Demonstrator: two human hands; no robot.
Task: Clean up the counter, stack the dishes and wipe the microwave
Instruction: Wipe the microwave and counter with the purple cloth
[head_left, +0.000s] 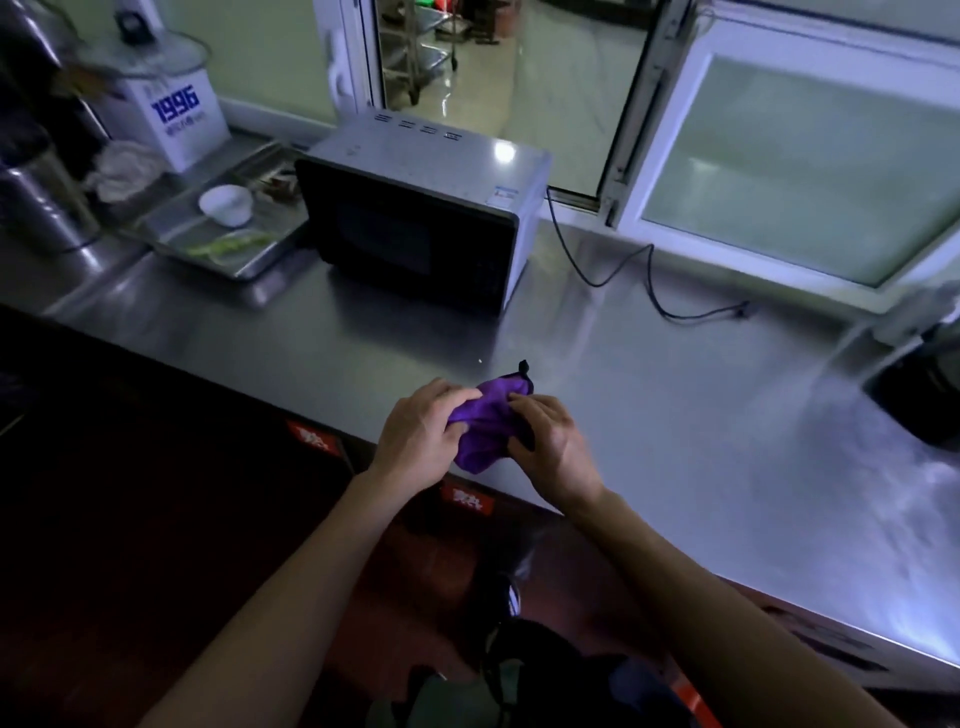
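While both hands work at the near edge of the steel counter (649, 415), the left hand (422, 435) and the right hand (550, 441) each pinch one bunched purple cloth (485, 428) with curled fingers, holding it just above the counter's edge. One microwave (415, 218) stands farther back with its door closed and its single black cord (649, 275) trailing to the right. Left of it lies one metal tray (249, 260) holding one white bowl (226, 204) and some green vegetable scraps (228, 245), beside one white box (174, 122) printed with 1996.

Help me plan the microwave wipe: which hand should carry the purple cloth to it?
Probably the left hand. Both hands grip the purple cloth, but the microwave stands ahead to the left, on that hand's side; the right hand would have to cross over.
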